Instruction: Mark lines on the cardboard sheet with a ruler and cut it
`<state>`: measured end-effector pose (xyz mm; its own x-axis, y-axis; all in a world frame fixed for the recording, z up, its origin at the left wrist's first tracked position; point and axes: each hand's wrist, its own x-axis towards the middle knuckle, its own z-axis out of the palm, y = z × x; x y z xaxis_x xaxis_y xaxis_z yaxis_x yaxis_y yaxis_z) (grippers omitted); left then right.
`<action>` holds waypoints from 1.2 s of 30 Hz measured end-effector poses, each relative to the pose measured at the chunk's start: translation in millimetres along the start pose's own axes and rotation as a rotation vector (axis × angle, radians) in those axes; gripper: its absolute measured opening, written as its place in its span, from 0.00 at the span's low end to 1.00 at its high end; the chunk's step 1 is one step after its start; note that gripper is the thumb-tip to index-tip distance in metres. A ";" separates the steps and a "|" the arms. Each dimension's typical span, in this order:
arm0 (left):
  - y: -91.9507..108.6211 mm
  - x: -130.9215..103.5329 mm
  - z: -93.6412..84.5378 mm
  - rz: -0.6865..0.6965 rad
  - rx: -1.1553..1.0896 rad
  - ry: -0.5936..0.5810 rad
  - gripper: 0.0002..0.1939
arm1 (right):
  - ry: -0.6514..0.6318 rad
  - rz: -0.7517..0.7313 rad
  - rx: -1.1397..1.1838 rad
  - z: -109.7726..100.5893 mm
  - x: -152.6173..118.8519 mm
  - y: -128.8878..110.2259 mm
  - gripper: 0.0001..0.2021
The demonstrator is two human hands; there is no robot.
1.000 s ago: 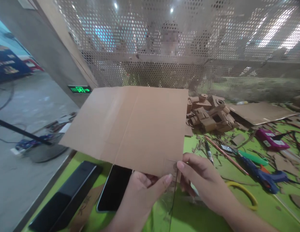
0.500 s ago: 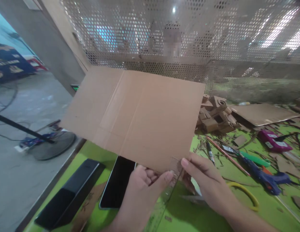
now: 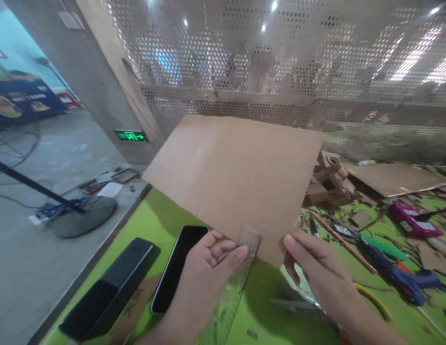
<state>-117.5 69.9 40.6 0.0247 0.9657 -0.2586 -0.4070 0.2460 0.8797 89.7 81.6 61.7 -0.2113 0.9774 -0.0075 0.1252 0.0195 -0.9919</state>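
In the head view, your left hand (image 3: pixel 208 268) pinched a clear ruler (image 3: pixel 233 287), thumb on top, its far end lying over the lower edge of the cardboard sheet (image 3: pixel 240 177) at the centre of the frame. Your right hand (image 3: pixel 316 273) gripped the sheet's lower right corner between thumb and fingers, holding it raised above the green table (image 3: pixel 154 225). As far as the picture showed, the sheet was uncut and bore no drawn line; the ruler was only being laid against it, so any measuring or marking was not yet done.

Counted: one sheet in hand, one ruler, one phone (image 3: pixel 179 268) and one black case (image 3: pixel 108 287) at lower left, one blue glue gun (image 3: pixel 398 273) at right. What looked like scissors (image 3: pixel 298 304) lay blurred under your right wrist.
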 end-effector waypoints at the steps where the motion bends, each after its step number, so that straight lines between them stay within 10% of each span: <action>1: -0.1 1.0 -0.8 0.009 -0.009 0.010 0.18 | 0.013 -0.005 -0.002 -0.8 0.1 0.1 0.24; 13: 24.7 15.5 -12.5 0.129 -0.194 0.206 0.22 | 0.036 -0.168 -0.255 -22.2 -7.4 -7.0 0.22; 24: 34.7 12.8 -15.6 0.152 -0.261 0.098 0.24 | 0.279 -0.268 -0.011 -44.9 -9.6 19.4 0.14; 36: 24.3 7.7 -10.1 0.142 -0.132 -0.010 0.19 | 0.360 0.091 0.183 -33.3 16.1 11.6 0.17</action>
<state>-136.4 82.4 56.0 -0.0331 0.9909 -0.1307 -0.5229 0.0943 0.8472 120.0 104.6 54.2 0.1496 0.9852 -0.0835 -0.0534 -0.0763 -0.9957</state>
